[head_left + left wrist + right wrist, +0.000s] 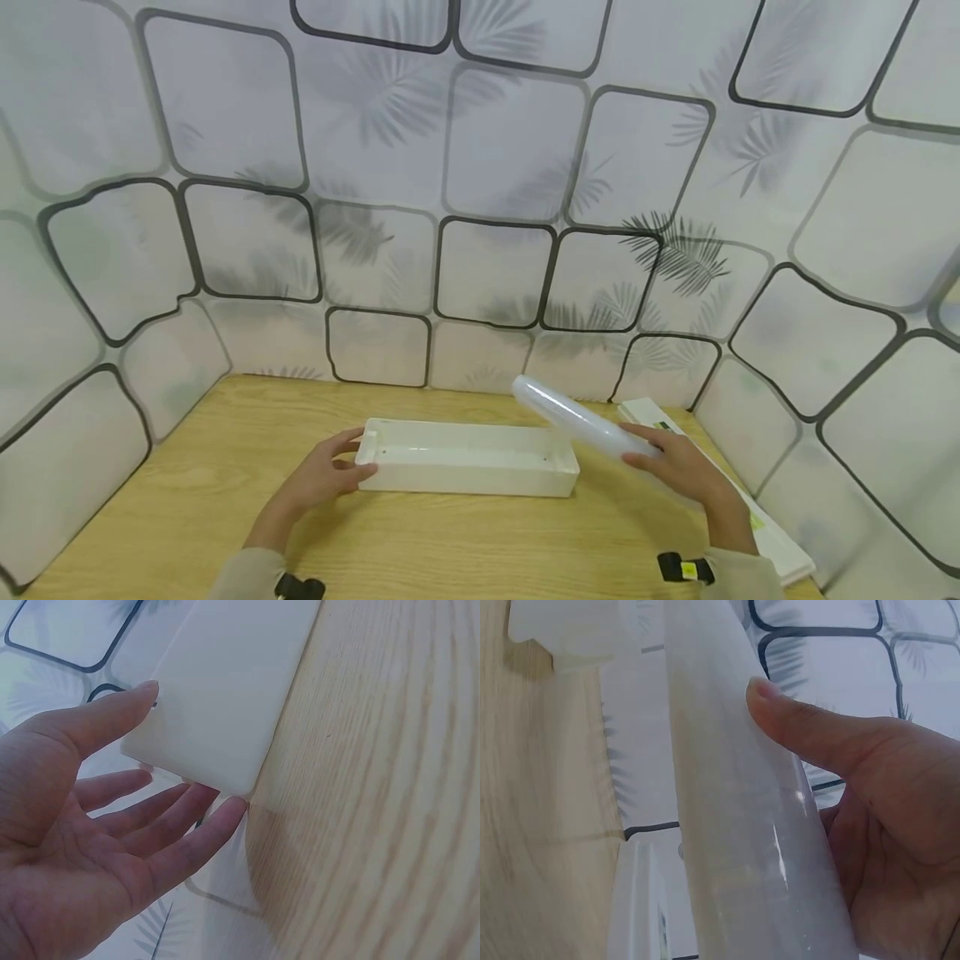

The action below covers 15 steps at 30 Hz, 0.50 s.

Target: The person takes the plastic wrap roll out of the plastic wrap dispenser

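A long, open-topped white box (465, 479) lies crosswise on the table, with small dark holes in its floor. My left hand (322, 477) grips its left end, thumb at the front corner and fingers at the back one. The left wrist view shows this hand (112, 817) with its thumb on the box's white face (217, 682) and fingertips at the edge. My right hand (678, 467) holds a roll of clear plastic film (585, 425), tilted, its far end above the box's right end. In the right wrist view the thumb lies along the shiny roll (735, 772).
A long white flat piece with green markings (780, 550) lies along the table's right side, partly behind my right arm. The wooden table (450, 550) is bordered at the back and both sides by patterned cloth (495, 275).
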Each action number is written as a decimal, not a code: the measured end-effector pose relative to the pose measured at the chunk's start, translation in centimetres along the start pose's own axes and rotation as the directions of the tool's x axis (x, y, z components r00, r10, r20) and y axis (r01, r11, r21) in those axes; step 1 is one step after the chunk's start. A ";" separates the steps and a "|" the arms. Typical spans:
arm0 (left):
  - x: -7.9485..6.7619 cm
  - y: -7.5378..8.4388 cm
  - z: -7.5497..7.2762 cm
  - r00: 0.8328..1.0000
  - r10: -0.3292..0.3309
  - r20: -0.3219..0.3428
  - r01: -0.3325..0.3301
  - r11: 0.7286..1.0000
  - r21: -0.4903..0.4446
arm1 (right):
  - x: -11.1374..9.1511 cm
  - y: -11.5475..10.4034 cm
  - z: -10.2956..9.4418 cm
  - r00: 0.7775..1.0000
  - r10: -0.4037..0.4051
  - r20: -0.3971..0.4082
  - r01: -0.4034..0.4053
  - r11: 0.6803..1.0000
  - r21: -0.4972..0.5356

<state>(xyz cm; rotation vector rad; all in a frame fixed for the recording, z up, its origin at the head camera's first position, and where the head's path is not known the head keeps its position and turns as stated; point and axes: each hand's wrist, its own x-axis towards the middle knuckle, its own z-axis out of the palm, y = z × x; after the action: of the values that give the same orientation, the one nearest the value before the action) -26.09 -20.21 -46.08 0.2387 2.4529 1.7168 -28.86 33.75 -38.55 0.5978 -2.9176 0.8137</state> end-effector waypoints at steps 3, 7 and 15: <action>-0.1 -0.1 0.0 1.000 -0.005 0.006 0.005 1.000 -0.003 | 0.0 0.8 0.2 1.000 0.009 -0.008 -0.009 1.000 0.012; -0.2 0.0 0.0 1.000 0.000 0.015 0.000 1.000 -0.014 | -0.1 1.5 0.4 0.999 0.004 -0.040 -0.004 1.000 -0.005; -0.2 0.2 0.2 1.000 -0.022 0.002 0.022 0.999 -0.026 | -0.3 2.4 0.4 0.998 0.033 -0.058 -0.034 0.999 -0.019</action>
<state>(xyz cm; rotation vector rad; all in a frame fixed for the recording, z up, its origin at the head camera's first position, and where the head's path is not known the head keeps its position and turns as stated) -25.82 -20.04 -45.94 0.2094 2.4208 1.7383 -29.46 35.55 -40.15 0.5161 -2.8872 0.7899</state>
